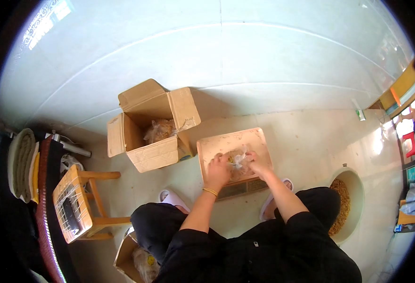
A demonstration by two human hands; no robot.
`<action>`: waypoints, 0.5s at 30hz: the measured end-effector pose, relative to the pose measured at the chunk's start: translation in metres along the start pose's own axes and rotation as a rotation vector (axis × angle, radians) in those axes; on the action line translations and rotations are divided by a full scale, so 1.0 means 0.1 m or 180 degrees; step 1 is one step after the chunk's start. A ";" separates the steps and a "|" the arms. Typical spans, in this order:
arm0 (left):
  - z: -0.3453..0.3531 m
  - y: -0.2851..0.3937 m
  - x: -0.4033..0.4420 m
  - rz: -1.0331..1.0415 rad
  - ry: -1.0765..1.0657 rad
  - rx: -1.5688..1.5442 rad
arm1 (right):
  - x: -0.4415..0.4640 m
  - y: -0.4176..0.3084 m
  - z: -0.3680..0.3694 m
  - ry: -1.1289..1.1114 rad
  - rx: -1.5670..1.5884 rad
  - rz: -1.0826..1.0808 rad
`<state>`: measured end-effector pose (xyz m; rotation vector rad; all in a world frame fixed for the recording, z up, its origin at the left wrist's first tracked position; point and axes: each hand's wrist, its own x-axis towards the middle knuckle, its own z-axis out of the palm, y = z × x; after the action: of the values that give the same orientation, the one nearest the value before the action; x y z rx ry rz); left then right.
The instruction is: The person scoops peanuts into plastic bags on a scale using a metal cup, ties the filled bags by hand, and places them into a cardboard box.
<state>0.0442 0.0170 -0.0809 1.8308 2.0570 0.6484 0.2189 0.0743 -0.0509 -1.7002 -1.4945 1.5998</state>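
A clear plastic bag (238, 159) lies on a shallow, pale orange tray (259, 136) between my two hands. The tray rests on what looks like a scale base (238, 189). My left hand (218, 169) is at the left side of the bag, fingers curled onto its edge. From the right, my right hand (256, 165) pinches the bag's upper part with thumb and fingers. The bag's contents are too blurred to name. Small brown bits are scattered over the tray's surface.
Left of the tray stands an open cardboard box (153, 158) with filled plastic bags (160, 130) inside. A round tub (354, 207) of brown grains or pieces sits by my right knee. A wooden stool (101, 220) and another box (124, 252) with a bag are at left.
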 end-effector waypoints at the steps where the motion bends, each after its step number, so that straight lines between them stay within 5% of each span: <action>1: 0.00 0.07 -0.01 0.0326 -0.0077 0.0047 | 0.00 0.00 0.01 -0.0016 0.0004 -0.0020; 3: 0.08 0.17 -0.05 0.0581 -0.0186 0.0115 | 0.02 0.06 0.03 -0.0113 -0.1333 -0.0668; 6: 0.14 0.19 -0.17 0.0694 -0.0710 0.0736 | 0.08 0.11 0.12 0.0167 -0.1633 -0.1081; 10: 0.38 0.09 -0.15 0.0822 -0.0042 0.0494 | 0.00 -0.18 -0.15 0.0243 -0.1525 -0.1300; 15: -0.29 0.47 0.00 0.0529 0.0304 0.0036 | -0.22 -0.75 -0.49 0.0198 -0.1679 -0.0949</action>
<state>0.0695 0.0170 -0.0318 2.0297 1.9845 0.7832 0.2336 0.1023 0.0357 -1.6452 -2.1522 1.0473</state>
